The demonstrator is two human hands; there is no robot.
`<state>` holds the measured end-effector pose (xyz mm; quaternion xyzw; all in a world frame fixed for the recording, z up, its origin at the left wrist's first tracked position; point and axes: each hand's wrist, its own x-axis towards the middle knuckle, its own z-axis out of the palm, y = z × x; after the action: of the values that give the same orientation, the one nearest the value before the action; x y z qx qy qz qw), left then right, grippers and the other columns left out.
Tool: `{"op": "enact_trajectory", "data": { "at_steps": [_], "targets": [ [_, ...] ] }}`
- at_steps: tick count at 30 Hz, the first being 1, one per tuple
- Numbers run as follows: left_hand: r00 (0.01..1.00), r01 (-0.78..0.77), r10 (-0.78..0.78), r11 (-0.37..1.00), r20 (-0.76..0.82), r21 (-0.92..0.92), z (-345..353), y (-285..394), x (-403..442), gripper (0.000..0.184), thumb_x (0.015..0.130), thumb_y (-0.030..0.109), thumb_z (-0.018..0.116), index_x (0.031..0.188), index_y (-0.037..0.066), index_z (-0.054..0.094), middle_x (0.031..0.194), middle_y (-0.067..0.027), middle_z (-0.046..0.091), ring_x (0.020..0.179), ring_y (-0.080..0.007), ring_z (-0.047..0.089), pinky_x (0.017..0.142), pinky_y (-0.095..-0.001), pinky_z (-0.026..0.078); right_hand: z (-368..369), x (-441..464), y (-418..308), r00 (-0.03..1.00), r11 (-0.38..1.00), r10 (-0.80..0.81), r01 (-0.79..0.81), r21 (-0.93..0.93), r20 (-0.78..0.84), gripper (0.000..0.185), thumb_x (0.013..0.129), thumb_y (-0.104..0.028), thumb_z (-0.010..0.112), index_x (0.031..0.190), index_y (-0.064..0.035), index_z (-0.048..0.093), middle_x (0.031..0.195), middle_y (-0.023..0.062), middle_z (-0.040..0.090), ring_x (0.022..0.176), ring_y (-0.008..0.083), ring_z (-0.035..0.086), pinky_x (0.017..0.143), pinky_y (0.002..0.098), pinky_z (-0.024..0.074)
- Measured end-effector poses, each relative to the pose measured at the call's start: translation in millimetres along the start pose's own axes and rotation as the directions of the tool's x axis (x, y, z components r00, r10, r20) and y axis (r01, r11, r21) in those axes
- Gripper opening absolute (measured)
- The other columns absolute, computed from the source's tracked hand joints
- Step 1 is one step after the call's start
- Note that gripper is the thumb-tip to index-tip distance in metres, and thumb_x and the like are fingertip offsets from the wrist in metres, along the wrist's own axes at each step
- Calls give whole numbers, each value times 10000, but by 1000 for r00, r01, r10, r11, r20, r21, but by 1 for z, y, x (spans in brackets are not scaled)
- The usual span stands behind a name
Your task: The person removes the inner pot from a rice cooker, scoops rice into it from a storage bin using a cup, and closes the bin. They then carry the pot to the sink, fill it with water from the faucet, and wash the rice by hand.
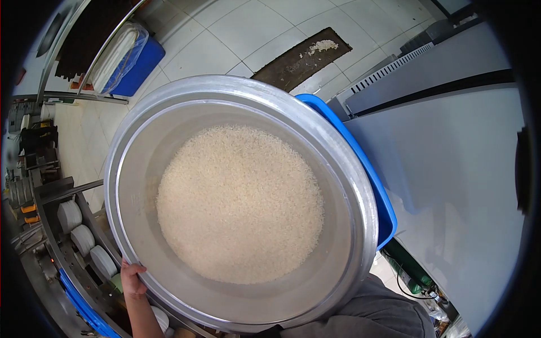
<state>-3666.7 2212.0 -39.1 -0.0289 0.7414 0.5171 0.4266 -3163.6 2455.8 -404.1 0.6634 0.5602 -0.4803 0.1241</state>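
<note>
A wide metal basin (140,169) fills the middle of the head view, with a broad round bed of uncooked white rice (242,203) on its bottom. At the basin's lower left rim, my left hand (133,277) is closed round the edge, the thumb lying over the lip. My right hand does not show. Grey clothing (372,310) lies against the lower right side of the basin. Part of a blue plastic tub (386,217) sticks out from behind the basin's right rim.
A dark mat (287,70) with spilled white bits (324,46) lies on the tiled floor (259,25). To the right stands a large grey appliance (451,146). Stacked white plates (83,239) sit in a metal counter at left. A blue bin (138,67) stands upper left.
</note>
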Motion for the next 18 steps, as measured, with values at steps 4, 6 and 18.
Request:
{"op": "enact_trajectory", "data": {
  "at_steps": [4,6,18],
  "targets": [
    [1000,14,-14,1000,-18,-7,2,-1,1,724,566,-93,519,1270,52,595,1071,-103,701,955,-297,694,879,-415,579,13,8,8,994,975,-59,77,-206,92,629,902,-301,711,1459,-126,476,1335,114,564,1205,220,554,982,391,483],
    [999,20,-20,1000,-32,-13,3,-3,-2,720,566,-93,521,1267,51,596,1068,-103,702,951,-296,695,876,-416,579,18,17,12,987,960,-61,99,-262,150,636,896,-292,719,1460,-126,476,1337,114,564,1206,221,555,985,388,482],
    [998,22,-19,998,56,-56,1,-3,-7,684,564,-97,532,1227,52,610,1067,-109,703,955,-298,695,881,-414,577,-79,-23,-31,782,988,-157,128,92,603,681,862,-238,764,1468,-124,474,1352,112,562,1214,228,557,1000,372,479]
  ]
}}
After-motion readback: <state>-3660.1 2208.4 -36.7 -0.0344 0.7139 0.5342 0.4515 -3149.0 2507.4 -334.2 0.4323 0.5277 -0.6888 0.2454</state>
